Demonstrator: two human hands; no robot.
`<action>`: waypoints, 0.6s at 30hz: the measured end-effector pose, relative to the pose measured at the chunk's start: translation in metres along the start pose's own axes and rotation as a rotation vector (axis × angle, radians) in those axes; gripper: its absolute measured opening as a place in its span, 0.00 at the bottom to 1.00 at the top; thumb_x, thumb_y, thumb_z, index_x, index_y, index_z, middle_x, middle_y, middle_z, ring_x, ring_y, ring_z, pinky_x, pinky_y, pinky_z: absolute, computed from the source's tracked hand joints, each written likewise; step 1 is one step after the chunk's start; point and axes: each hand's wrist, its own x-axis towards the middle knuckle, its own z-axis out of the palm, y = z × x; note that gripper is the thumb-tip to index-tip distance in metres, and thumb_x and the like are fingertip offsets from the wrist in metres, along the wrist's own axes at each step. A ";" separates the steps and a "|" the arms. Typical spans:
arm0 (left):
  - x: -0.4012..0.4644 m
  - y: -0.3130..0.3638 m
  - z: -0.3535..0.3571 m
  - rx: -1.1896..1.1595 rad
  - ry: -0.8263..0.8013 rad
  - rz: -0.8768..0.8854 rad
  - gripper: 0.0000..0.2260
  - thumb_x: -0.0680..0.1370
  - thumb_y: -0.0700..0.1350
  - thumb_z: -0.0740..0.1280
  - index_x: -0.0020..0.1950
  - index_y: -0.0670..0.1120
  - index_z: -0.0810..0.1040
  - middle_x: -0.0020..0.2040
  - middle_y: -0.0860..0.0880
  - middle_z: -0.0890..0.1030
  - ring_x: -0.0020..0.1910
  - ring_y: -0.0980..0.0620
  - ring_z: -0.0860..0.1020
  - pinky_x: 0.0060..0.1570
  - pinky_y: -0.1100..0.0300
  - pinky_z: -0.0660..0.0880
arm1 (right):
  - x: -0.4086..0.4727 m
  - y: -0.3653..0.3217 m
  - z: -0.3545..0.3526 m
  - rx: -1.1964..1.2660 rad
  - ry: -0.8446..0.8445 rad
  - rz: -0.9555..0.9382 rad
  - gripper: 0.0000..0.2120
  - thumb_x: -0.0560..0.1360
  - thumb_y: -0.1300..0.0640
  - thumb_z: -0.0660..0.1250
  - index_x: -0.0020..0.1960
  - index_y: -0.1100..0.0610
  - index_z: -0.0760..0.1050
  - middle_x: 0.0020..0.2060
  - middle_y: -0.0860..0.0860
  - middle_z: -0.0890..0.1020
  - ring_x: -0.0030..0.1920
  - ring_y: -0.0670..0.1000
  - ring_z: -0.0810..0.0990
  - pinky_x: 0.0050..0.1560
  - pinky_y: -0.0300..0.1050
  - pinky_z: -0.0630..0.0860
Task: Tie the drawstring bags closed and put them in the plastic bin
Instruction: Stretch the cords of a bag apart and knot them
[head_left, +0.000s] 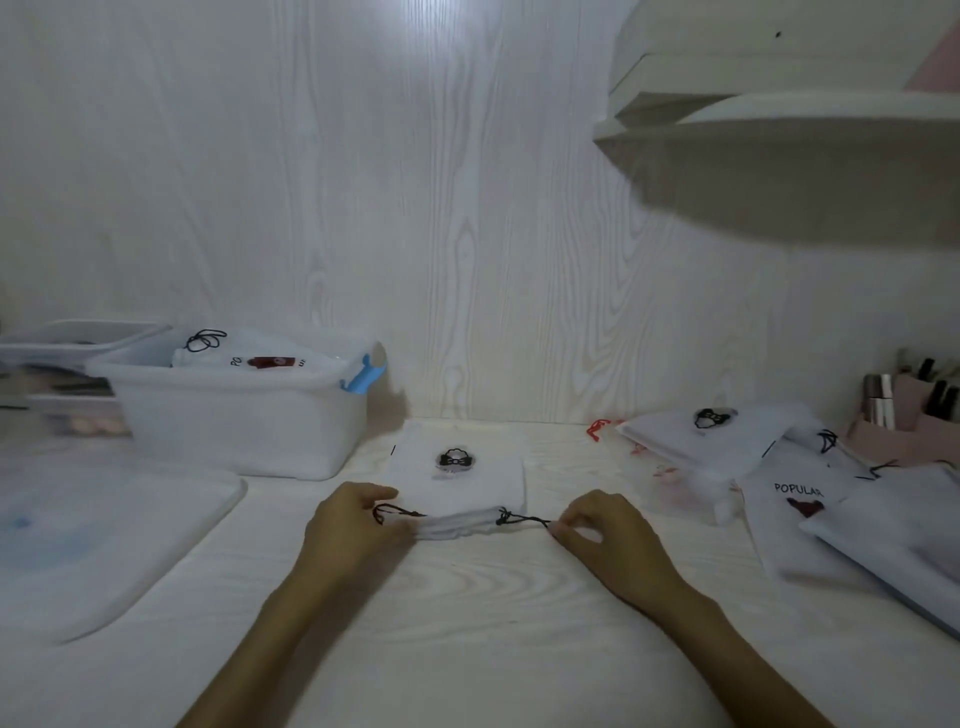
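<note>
- The drawstring bag (460, 486) is thin white fabric with a small black bow print, lying flat on the pale wood-grain worktop (467, 623), its near edge gathered into a wrinkled band.
- My left hand (353, 525) curls its grip round the left end of that band, where the thin black cord (522, 518) loops out.
- My right hand (597, 530) pinches the cord's right end, knuckles up.
- Left of the bag stands the translucent plastic bin (234, 415) with a blue latch, one tied bag inside.
- Right of the bag lies a pile of bags (810, 499); one reads "POPULAR".
</note>
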 end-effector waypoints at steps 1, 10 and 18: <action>-0.005 -0.001 -0.001 -0.050 0.035 -0.025 0.22 0.64 0.55 0.72 0.56 0.52 0.81 0.49 0.54 0.80 0.51 0.55 0.76 0.44 0.65 0.69 | 0.000 -0.001 0.000 0.024 0.017 0.006 0.05 0.73 0.46 0.69 0.40 0.45 0.77 0.42 0.40 0.79 0.46 0.40 0.74 0.48 0.36 0.70; 0.015 0.018 -0.007 0.358 -0.159 -0.059 0.08 0.67 0.47 0.72 0.45 0.51 0.84 0.42 0.53 0.83 0.45 0.52 0.79 0.37 0.64 0.72 | -0.003 -0.004 -0.008 0.284 0.022 0.098 0.08 0.74 0.53 0.69 0.38 0.53 0.81 0.37 0.46 0.84 0.42 0.41 0.79 0.50 0.35 0.72; 0.024 0.013 -0.003 0.020 0.133 0.043 0.08 0.75 0.49 0.70 0.46 0.47 0.86 0.43 0.51 0.84 0.44 0.52 0.79 0.38 0.62 0.70 | -0.007 -0.011 -0.015 0.362 -0.001 0.159 0.09 0.75 0.53 0.68 0.38 0.53 0.81 0.36 0.44 0.83 0.40 0.39 0.79 0.48 0.35 0.71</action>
